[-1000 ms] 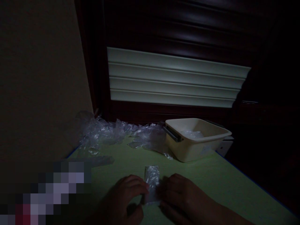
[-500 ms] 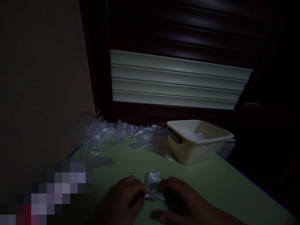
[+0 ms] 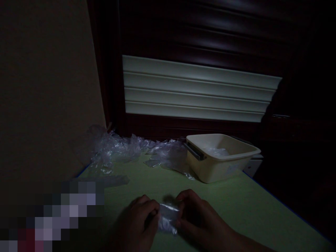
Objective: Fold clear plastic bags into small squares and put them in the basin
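A small folded clear plastic bag [image 3: 168, 217] is between my hands, low in the view, shining along its upper fold. My left hand [image 3: 140, 218] has its thumb and fingers closed on the bag's left edge. On the other side is my right hand [image 3: 201, 218], curved, with index finger and thumb apart. Its thumb tip lies at the bag's right edge; the dim light hides whether it presses there. The other right fingers are in shadow.
Crumpled clear plastic bags [image 3: 120, 148] lie along the back of the green tabletop [image 3: 147, 185]. A cream plastic bin [image 3: 223, 168] with dark handles stands at the back right, with clear plastic inside. A wall [image 3: 47, 87] rises at left, dark slatted panelling [image 3: 194, 91] behind.
The bag has been folded over toward me and looks shorter. My right hand's index finger has lifted off it, and its thumb has come up to the bag's right edge.
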`<act>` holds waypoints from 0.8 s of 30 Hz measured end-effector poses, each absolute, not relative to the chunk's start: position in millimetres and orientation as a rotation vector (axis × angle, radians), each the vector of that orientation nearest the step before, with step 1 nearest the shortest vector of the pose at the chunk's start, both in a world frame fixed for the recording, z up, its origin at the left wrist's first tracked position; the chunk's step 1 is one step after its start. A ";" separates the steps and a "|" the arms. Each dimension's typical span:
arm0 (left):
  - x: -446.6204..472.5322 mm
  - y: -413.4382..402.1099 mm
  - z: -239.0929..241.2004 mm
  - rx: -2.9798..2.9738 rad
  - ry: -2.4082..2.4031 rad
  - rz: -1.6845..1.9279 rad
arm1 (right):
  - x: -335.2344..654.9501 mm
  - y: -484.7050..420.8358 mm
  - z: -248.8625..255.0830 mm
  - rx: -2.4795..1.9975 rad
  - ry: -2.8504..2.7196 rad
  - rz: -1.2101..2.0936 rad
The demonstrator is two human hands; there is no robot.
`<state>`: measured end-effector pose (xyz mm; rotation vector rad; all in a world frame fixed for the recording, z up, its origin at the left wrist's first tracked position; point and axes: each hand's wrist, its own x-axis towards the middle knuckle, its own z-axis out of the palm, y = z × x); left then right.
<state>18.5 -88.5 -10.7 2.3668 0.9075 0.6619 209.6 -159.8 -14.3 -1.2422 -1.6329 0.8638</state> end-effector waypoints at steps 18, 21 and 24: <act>14.2 -77.2 -16.1 2.877 0.715 0.990 | 206.6 -165.6 7.3 -1.300 -2.431 0.193; 15.0 -79.0 -14.1 2.986 0.494 0.999 | 206.3 -165.6 3.6 -1.330 -2.382 0.122; 16.1 -79.8 -14.8 2.961 0.482 0.921 | 208.1 -166.2 1.5 -1.349 -2.279 0.131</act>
